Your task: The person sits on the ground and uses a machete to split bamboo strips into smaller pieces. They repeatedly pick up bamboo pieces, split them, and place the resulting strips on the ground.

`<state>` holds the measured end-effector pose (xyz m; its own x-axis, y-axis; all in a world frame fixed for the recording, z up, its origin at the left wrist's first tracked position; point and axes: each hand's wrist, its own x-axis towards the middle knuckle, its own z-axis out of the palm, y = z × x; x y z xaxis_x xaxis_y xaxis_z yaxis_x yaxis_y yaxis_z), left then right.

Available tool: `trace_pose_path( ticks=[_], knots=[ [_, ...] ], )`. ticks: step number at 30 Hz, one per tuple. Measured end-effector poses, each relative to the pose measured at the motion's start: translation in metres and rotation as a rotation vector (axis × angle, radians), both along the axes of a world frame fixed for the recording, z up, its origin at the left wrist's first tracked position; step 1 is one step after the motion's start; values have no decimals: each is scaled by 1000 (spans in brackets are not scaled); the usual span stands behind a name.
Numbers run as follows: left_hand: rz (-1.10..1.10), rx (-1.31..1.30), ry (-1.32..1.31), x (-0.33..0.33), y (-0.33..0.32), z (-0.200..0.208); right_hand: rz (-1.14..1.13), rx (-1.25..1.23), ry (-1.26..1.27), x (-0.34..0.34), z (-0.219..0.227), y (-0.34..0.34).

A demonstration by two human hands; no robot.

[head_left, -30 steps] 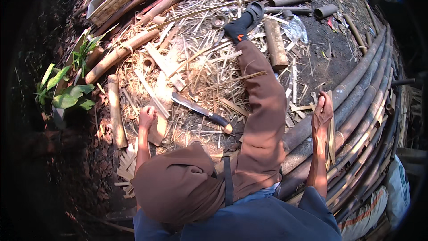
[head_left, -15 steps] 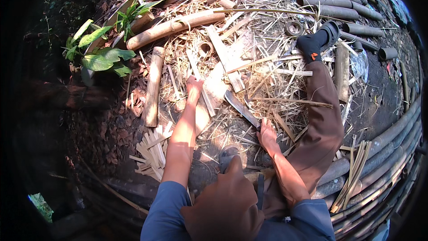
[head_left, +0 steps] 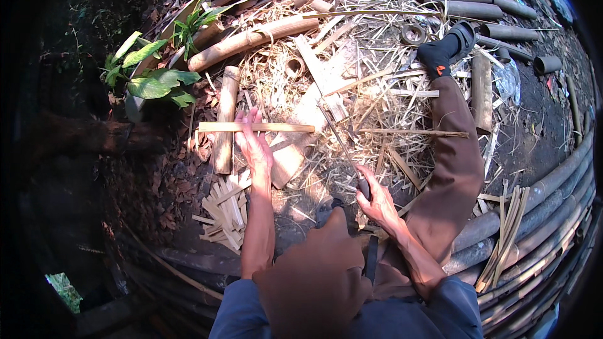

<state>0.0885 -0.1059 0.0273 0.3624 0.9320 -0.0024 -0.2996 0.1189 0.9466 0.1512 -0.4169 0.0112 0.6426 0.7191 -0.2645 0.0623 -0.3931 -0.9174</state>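
My left hand (head_left: 254, 145) holds a flat bamboo strip (head_left: 256, 127) level, across the view, just above a wooden chopping block (head_left: 287, 162). My right hand (head_left: 375, 196) grips the dark handle of a long knife (head_left: 339, 143), whose blade points up and away toward the strip's right end. The blade does not touch the strip. My outstretched leg in brown trousers (head_left: 453, 169) ends in a black shoe (head_left: 447, 48) among bamboo shavings.
A small pile of cut bamboo slats (head_left: 225, 211) lies left of my arm. A short bamboo log (head_left: 223, 120) stands beside the block. Long bamboo poles (head_left: 553, 213) curve along the right and top. A green leafy plant (head_left: 151, 78) grows at left.
My left hand has lifted a bamboo strip and holds it crosswise. My right hand now holds the knife, raised off the ground. The view has shifted right.
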Motion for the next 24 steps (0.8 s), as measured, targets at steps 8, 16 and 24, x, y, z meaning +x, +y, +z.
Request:
trace_pose_path(
  ticks=[8,16,24],
  knots=[
    [123,344,757,-58,-25,88,270,62,179,-26,47,52],
    [101,364,735,-54,-72,98,28,39,230,-38,-21,83],
    [101,644,665,-36,-59,80,-77,-172,277,-19,-100,46]
  ],
)
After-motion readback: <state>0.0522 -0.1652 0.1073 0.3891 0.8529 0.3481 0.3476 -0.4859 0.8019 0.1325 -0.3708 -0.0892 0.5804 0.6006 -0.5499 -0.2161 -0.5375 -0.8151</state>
